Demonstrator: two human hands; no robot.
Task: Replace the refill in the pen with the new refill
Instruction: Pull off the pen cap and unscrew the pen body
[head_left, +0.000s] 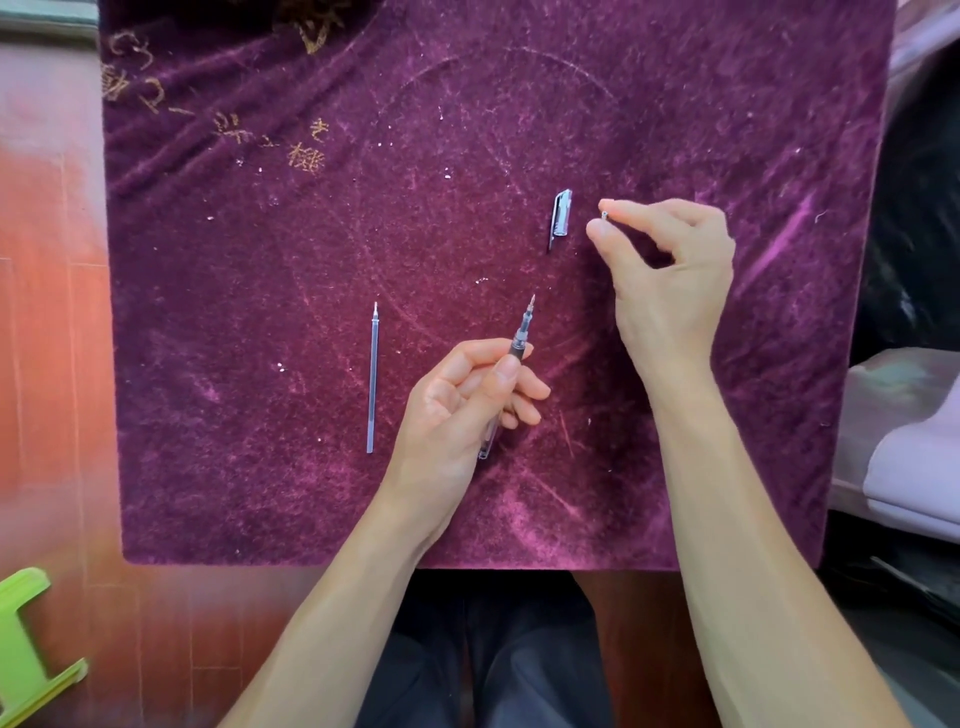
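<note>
My left hand (467, 400) grips a clear pen barrel (521, 338) that points up and away, with the refill tip sticking out of its bare front end. My right hand (670, 270) pinches a tiny silver tip piece (604, 214) between thumb and forefinger, just right of the pen cap (561, 218), which lies on the cloth. A loose refill (372, 379) lies straight on the purple velvet cloth (260, 312), left of my left hand and apart from it.
The cloth covers a small table; its front edge (363, 564) runs just above my knees. A green plastic stool (26, 639) stands on the reddish floor at lower left. Pale fabric (909, 447) lies at the right.
</note>
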